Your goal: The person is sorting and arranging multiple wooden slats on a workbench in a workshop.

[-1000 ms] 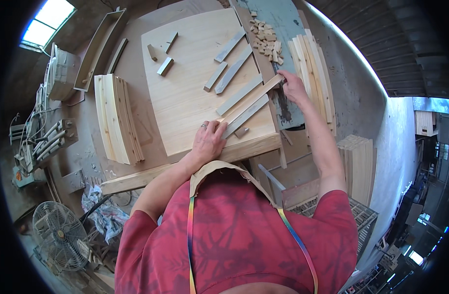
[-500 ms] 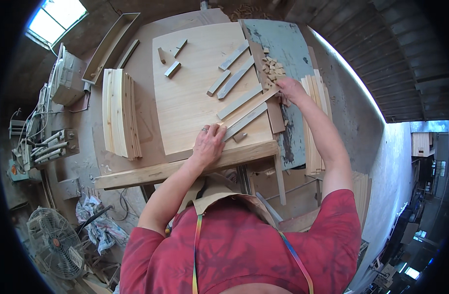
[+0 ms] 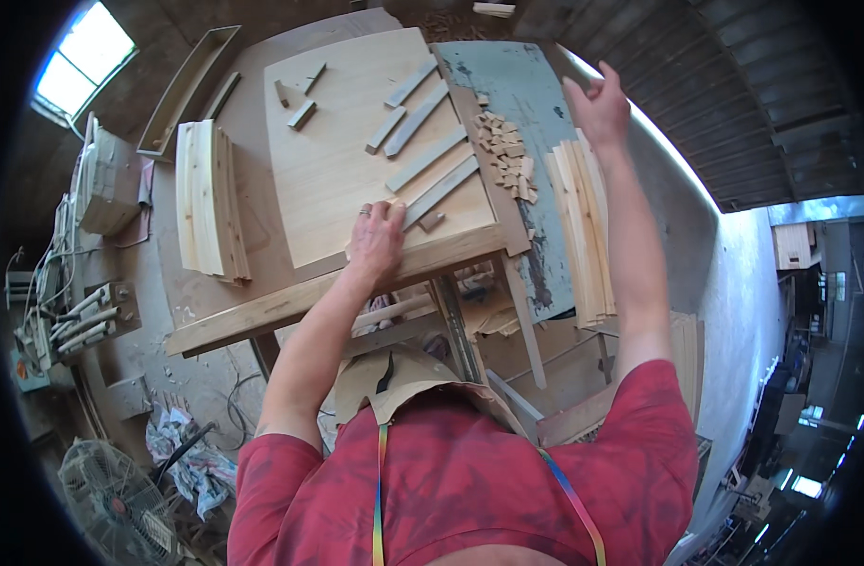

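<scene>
My left hand (image 3: 377, 241) rests on the pale wooden panel (image 3: 328, 179), fingers lying on it, holding nothing I can see. Its fingertips are beside the near end of a long grey bar (image 3: 441, 191). Another long grey bar (image 3: 427, 160) lies just beyond, and a small wood block (image 3: 432, 223) sits at the panel's near right corner. My right hand (image 3: 602, 111) is raised beyond a stack of pale boards (image 3: 583, 226), empty, with fingers apart. A pale wood strip (image 3: 493, 9) shows at the far top edge.
Small wood offcuts (image 3: 505, 151) are heaped on the worn blue-green tabletop (image 3: 512, 80). More grey bars (image 3: 418, 118) lie on the panel. Another board stack (image 3: 205, 203) stands left. A thick wooden rail (image 3: 337, 288) runs along the front; a fan (image 3: 116, 505) stands lower left.
My right hand has let go of the wood strip it held by the offcuts and swung outward and up. A pale strip now shows at the far edge. My left hand stays on the panel.
</scene>
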`<state>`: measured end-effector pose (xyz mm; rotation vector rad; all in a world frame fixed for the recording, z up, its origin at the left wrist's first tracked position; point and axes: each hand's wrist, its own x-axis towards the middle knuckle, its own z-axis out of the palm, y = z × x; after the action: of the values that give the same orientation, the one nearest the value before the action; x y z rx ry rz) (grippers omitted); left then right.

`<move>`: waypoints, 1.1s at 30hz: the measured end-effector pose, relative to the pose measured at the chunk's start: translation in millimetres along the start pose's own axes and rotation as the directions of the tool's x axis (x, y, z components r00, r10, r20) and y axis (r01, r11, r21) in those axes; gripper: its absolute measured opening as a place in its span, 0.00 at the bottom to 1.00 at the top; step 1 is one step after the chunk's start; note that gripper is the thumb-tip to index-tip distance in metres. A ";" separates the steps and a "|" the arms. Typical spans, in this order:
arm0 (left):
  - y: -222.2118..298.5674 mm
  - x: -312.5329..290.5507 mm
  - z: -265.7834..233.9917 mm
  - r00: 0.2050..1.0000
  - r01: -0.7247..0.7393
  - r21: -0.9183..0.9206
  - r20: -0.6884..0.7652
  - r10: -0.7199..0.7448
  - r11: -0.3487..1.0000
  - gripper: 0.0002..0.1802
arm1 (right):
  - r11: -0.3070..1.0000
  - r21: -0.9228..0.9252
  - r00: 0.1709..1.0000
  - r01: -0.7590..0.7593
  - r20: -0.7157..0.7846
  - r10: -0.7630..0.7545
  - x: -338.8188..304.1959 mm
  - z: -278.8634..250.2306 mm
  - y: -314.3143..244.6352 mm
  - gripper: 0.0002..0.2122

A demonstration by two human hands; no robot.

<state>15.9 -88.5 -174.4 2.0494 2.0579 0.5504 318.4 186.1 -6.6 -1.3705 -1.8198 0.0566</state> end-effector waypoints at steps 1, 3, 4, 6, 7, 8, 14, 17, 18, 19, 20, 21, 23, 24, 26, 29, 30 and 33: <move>3.8 4.8 -3.6 1.000 0.005 0.007 -0.006 -0.005 1.000 0.28 | 1.000 -0.021 1.000 -0.005 0.004 0.006 -23.7 -31.2 0.3 0.29; 6.4 9.2 -4.0 1.000 -0.009 -0.006 -0.004 0.009 1.000 0.28 | 0.998 0.028 0.999 -0.049 0.005 0.049 -80.2 -68.5 10.2 0.21; 5.4 8.9 -3.6 1.000 -0.012 -0.008 0.001 0.012 1.000 0.28 | 0.991 -0.004 0.991 -0.131 0.039 0.131 -111.9 -81.4 18.1 0.17; 4.7 7.3 -3.0 1.000 -0.006 -0.007 0.011 0.006 1.000 0.29 | 0.954 -0.035 0.938 -0.298 0.176 0.299 -173.3 -97.7 34.5 0.11; 6.7 6.2 -4.2 1.000 -0.008 -0.016 0.011 0.008 1.000 0.29 | 0.928 -0.098 0.886 -0.360 0.274 0.373 -200.9 -101.0 44.4 0.10; 9.2 6.9 -5.9 1.000 -0.014 -0.024 0.011 0.014 1.000 0.29 | 0.916 -0.039 0.868 -0.400 0.305 0.392 -230.2 -97.2 52.7 0.10; 14.0 12.7 -21.7 0.999 -0.011 -0.059 0.045 0.014 0.998 0.30 | 0.880 0.003 0.774 -0.474 0.479 0.415 -239.2 -41.9 24.1 0.10; 17.3 18.2 -31.6 0.998 0.013 -0.093 0.070 -0.006 0.996 0.32 | 0.899 0.000 0.776 -0.438 0.504 0.378 -196.0 3.1 9.9 0.11; 17.8 19.8 -34.0 0.997 0.010 -0.089 0.076 -0.003 0.996 0.32 | 0.911 0.019 0.787 -0.413 0.511 0.346 -181.9 18.8 6.8 0.11; 18.1 21.8 -36.9 0.996 0.013 -0.103 0.085 -0.004 0.995 0.32 | 0.905 0.044 0.787 -0.424 0.513 0.344 -169.9 36.2 4.4 0.11; 17.9 23.9 -39.6 0.996 0.017 -0.117 0.094 -0.006 0.993 0.33 | 0.898 0.069 0.787 -0.434 0.515 0.340 -160.1 55.4 2.5 0.12; 17.8 27.4 -40.9 0.995 0.019 -0.132 0.102 -0.005 0.991 0.33 | 0.895 0.070 0.785 -0.441 0.514 0.347 -152.7 79.0 3.1 0.12; 17.5 32.5 -42.5 0.995 0.008 -0.128 0.100 0.005 0.992 0.33 | 0.897 0.143 0.834 -0.418 0.453 0.316 -143.9 118.5 3.7 0.12; 14.3 32.0 -41.6 0.996 0.015 -0.126 0.091 -0.004 0.992 0.33 | 0.896 0.149 0.828 -0.418 0.467 0.309 -141.5 128.4 -1.5 0.12; 6.3 36.5 -40.2 0.996 0.038 -0.116 0.086 -0.028 0.992 0.33 | 0.984 0.023 0.918 -0.174 0.366 0.154 -139.0 146.5 -12.5 0.12; -4.9 45.3 -38.1 0.990 0.127 -0.283 0.092 -0.104 0.951 0.34 | 0.976 0.077 0.912 -0.202 0.379 0.159 -129.9 157.8 -26.9 0.12; -7.5 46.5 -35.0 0.987 0.152 -0.270 0.090 -0.133 0.951 0.34 | 0.921 0.170 0.868 -0.350 0.428 0.251 -127.0 160.2 -25.7 0.11; -5.7 54.3 -30.8 0.995 0.098 -0.357 0.046 -0.087 0.929 0.33 | 0.657 0.449 0.768 -0.606 0.545 0.336 -122.6 165.8 -18.1 0.13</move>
<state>-2.9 -38.5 -141.5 1.7307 1.8599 0.8069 206.3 149.6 -176.8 -1.3741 -1.4740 1.2174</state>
